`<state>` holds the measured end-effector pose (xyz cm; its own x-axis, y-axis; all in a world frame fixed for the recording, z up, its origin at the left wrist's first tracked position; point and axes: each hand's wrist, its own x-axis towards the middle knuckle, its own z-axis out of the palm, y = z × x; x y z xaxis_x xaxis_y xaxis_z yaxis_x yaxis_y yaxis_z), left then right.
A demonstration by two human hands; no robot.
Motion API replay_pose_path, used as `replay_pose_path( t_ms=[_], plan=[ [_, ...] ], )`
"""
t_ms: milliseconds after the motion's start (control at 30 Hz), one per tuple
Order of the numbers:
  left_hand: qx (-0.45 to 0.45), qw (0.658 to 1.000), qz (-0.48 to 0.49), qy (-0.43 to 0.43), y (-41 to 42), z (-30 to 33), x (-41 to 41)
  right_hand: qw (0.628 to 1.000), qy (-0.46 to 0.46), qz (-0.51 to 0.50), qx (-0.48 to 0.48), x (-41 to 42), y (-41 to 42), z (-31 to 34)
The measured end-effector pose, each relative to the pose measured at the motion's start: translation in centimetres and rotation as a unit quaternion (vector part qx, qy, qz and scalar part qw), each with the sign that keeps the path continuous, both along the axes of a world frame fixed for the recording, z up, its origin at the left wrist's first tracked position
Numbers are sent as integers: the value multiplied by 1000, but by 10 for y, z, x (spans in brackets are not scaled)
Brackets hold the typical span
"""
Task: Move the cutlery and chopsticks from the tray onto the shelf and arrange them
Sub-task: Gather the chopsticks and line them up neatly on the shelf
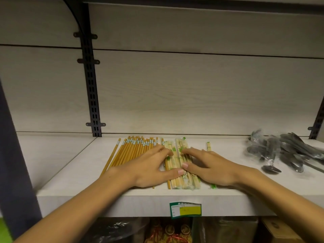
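Pale wrapped chopsticks (178, 162) lie under both flat hands (177, 168).

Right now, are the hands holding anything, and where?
Nothing gripped. Left hand and right hand rest fingers flat on the wrapped chopsticks, around mid-length, on the shelf.

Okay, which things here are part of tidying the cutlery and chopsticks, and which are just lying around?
Part of the job: brown chopsticks, wrapped chopsticks, bagged spoons, shelf, left hand, right hand.
Lying about: price label, goods below the shelf.
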<state>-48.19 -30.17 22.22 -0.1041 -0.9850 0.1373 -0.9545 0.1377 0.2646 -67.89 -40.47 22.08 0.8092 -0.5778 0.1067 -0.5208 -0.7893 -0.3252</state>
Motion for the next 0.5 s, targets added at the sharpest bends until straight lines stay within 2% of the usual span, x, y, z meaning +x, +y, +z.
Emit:
replay_pose_path(
  t_ms=[267,367,500],
  plan=[
    [-65,993,20,-98,5,0,5,1000,-3,-14,-22,-13,-5,0],
    [-84,992,11,-91,6,-1,6,999,22,-12,-37,-19,-5,1],
    [-97,994,10,-41,6,-3,11,998,51,-5,-43,-18,-2,3]
  ],
)
